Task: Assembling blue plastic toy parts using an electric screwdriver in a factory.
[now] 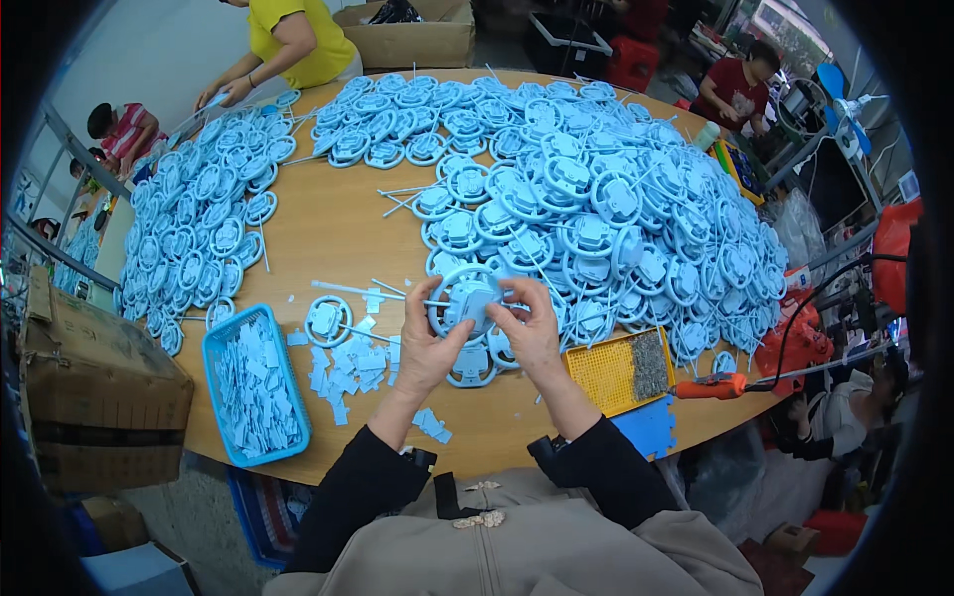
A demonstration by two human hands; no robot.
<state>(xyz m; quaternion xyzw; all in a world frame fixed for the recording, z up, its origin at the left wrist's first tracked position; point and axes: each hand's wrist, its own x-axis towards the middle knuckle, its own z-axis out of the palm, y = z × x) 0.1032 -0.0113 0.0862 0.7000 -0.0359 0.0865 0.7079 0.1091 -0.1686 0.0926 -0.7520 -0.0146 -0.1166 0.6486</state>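
Observation:
Between both hands I hold a light blue plastic wheel-shaped part [471,294] with a ring rim and a boxy middle, raised just over the table. My left hand [433,348] grips its left side, thumb on the middle piece. Around the right side close the fingers of my right hand [529,330], its thumb also pressed on the middle. More such wheel parts lie just under and beside it. Left of my left hand is a single wheel part [326,320] with a thin rod. Small flat light blue plates [350,366] are scattered below that one.
A blue basket [213,397] full of small plates stands at left. Big heaps of wheel parts [596,233] cover the right and far table [343,223]. At right are a yellow tray [598,375] with small metal pieces and an orange electric screwdriver [710,387]. Several people work nearby.

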